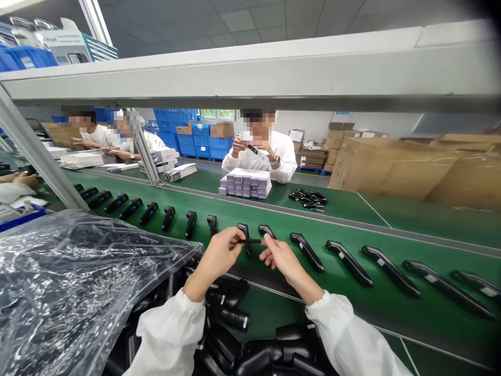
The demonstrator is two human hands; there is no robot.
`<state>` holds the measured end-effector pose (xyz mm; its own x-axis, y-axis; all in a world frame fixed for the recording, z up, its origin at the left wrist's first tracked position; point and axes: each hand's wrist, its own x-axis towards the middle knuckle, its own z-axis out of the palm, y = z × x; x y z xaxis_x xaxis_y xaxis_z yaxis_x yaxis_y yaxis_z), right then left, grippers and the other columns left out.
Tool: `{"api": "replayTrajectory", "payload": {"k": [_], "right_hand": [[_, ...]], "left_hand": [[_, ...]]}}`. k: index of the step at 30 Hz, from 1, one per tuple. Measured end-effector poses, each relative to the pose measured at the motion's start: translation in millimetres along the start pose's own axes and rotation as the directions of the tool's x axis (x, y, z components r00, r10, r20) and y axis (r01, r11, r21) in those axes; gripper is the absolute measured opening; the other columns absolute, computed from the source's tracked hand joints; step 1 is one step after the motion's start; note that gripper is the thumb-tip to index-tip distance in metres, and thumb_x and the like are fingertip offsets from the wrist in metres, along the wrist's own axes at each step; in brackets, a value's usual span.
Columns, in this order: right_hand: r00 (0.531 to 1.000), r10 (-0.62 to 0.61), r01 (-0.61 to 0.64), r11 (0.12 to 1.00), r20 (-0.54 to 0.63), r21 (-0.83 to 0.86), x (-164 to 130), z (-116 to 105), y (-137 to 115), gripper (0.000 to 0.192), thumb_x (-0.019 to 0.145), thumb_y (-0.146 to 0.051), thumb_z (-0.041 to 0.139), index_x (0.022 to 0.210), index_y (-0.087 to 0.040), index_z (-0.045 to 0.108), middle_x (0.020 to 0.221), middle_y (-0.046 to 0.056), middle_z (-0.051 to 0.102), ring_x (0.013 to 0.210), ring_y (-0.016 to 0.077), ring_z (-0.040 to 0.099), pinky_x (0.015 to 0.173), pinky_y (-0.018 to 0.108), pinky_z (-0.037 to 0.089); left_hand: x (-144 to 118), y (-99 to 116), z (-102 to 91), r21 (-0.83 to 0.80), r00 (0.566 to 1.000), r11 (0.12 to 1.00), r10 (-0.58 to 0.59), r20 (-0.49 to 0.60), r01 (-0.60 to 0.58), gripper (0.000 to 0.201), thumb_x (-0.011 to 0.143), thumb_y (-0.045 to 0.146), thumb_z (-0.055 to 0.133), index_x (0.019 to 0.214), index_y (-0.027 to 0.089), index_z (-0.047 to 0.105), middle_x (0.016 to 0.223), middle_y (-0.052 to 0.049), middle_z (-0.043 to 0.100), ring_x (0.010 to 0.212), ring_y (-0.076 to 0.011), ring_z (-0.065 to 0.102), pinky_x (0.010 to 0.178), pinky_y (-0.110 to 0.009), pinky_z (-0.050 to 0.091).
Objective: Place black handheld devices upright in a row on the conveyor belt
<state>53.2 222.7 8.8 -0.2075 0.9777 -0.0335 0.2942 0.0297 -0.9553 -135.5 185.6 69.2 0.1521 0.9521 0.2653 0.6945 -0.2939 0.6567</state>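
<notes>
My left hand (219, 256) and my right hand (279, 257) pinch the two ends of a thin black strip (249, 241), held level just above the green conveyor belt (352, 308). Right behind the strip lie two black handheld devices (246, 232) in a long row (344, 261) that runs across the belt. Both of my sleeves are white. Below my wrists sits a heap of more black devices (235, 313).
A crinkled clear plastic bag (70, 282) covers the near left. Across the belt a person in white holds a device above a stack of small white boxes (246, 184); loose black parts (309, 199) lie beside. Two more people sit far left. Cardboard cartons (410, 167) stand right.
</notes>
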Motion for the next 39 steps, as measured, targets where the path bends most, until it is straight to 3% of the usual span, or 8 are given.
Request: {"api": "replayTrajectory", "payload": {"k": [3,6,11,21,26,30,33,39], "right_hand": [[0.992,0.033,-0.086,0.878,0.121,0.471,-4,6,-12,0.038,0.081,-0.049,0.065,0.103,-0.017,0.064,0.082,0.006,0.066,0.070,0.0174,0.063,0.058,0.026,0.050],[0.998,0.057,-0.068,0.873,0.039,0.483,4,10,-7,0.040,0.074,-0.031,0.069,0.111,-0.019,0.061,0.082,0.002,0.062,0.071,0.0163,0.062,0.059,0.026,0.050],[0.988,-0.150,0.154,0.964,0.036,-0.218,20,15,13,0.029,0.084,-0.023,0.058,0.112,-0.022,0.065,0.095,0.004,0.064,0.084,0.0186,0.063,0.077,0.031,0.050],[0.994,-0.107,0.048,0.517,-0.009,-0.854,24,30,24,0.034,0.088,-0.007,0.050,0.121,-0.003,0.058,0.110,0.023,0.060,0.102,0.0299,0.060,0.082,0.035,0.046],[0.954,-0.279,0.103,0.641,-0.106,-0.760,20,21,13,0.044,0.097,-0.030,0.047,0.136,-0.008,0.049,0.123,0.022,0.058,0.114,0.0332,0.052,0.093,0.045,0.041],[0.956,-0.276,0.287,0.948,0.095,-0.136,8,29,-6,0.037,0.093,-0.043,0.052,0.115,-0.016,0.064,0.101,0.009,0.069,0.092,0.0218,0.062,0.083,0.033,0.047],[0.959,-0.229,0.188,0.956,0.170,0.227,11,43,-12,0.031,0.090,-0.040,0.054,0.103,-0.017,0.068,0.086,0.004,0.070,0.078,0.0184,0.063,0.068,0.027,0.047],[0.970,-0.232,0.241,0.940,0.066,-0.242,45,58,-1,0.027,0.090,-0.018,0.051,0.104,-0.019,0.073,0.102,0.007,0.070,0.094,0.0193,0.064,0.090,0.031,0.047]], "left_hand": [[-7,13,5.9,0.081,0.984,0.984,0.149,0.095,-0.157,0.017,0.079,0.014,0.050,0.093,0.022,0.056,0.100,-0.005,0.062,0.089,-0.0190,0.062,0.082,-0.030,0.050],[-18,24,-1.2,0.331,0.950,0.933,0.034,0.311,-0.141,0.027,0.081,0.024,0.058,0.108,0.023,0.055,0.114,-0.006,0.060,0.099,-0.0231,0.061,0.084,-0.033,0.049],[-29,30,-0.3,0.657,0.812,0.751,-0.346,0.470,-0.061,0.037,0.066,0.033,0.076,0.098,0.018,0.065,0.102,-0.015,0.068,0.096,-0.0374,0.065,0.077,-0.044,0.051],[-19,6,4.2,0.465,0.848,0.885,-0.219,0.482,-0.035,0.033,0.068,0.030,0.066,0.101,0.023,0.061,0.085,-0.004,0.070,0.078,-0.0277,0.067,0.065,-0.032,0.046],[-6,-13,-15.3,0.357,0.925,0.930,-0.208,0.318,0.087,0.042,0.087,0.039,0.048,0.125,0.021,0.042,0.074,0.001,0.064,0.068,-0.0201,0.064,0.057,-0.026,0.041],[-3,-12,-10.8,0.204,0.969,0.974,-0.144,0.200,0.103,0.039,0.086,0.040,0.054,0.117,0.019,0.042,0.070,0.003,0.062,0.065,-0.0190,0.062,0.059,-0.026,0.041],[-7,-5,-9.5,0.221,0.964,0.969,-0.159,0.215,0.111,0.045,0.086,0.042,0.056,0.121,0.018,0.040,0.079,-0.001,0.066,0.073,-0.0208,0.065,0.063,-0.027,0.043],[-19,4,-9.0,0.641,0.837,0.763,-0.406,0.367,0.089,0.096,0.056,0.031,0.087,0.136,0.015,0.038,0.128,-0.021,0.057,0.115,-0.0381,0.057,0.082,-0.040,0.050]]}}
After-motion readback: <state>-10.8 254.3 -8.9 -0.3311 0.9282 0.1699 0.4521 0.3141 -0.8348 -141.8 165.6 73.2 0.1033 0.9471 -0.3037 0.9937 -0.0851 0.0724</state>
